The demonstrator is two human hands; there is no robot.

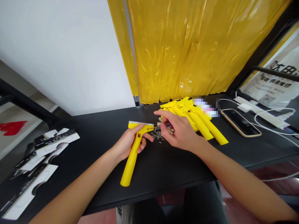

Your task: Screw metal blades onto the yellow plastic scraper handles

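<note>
My left hand (127,141) is wrapped round the neck of a yellow scraper (130,166), whose handle slants down toward the table's front edge. A pale strip runs along the top edge of its head. My right hand (178,129) grips a small screwdriver (168,125), its index finger stretched out. The thin shaft reaches left to the scraper's head, with the tip at a small spot near the right end. Between the hands, small screws and nuts (158,135) lie scattered on the black table. Several more yellow scrapers (198,119) are piled behind my right hand.
Printed black-and-white cards (46,152) lie in a loose stack at the left. To the right are a phone (240,123), a white power strip (263,113) and white cables. Yellow plastic sheeting (187,49) and a white panel (70,56) stand behind the table (177,169).
</note>
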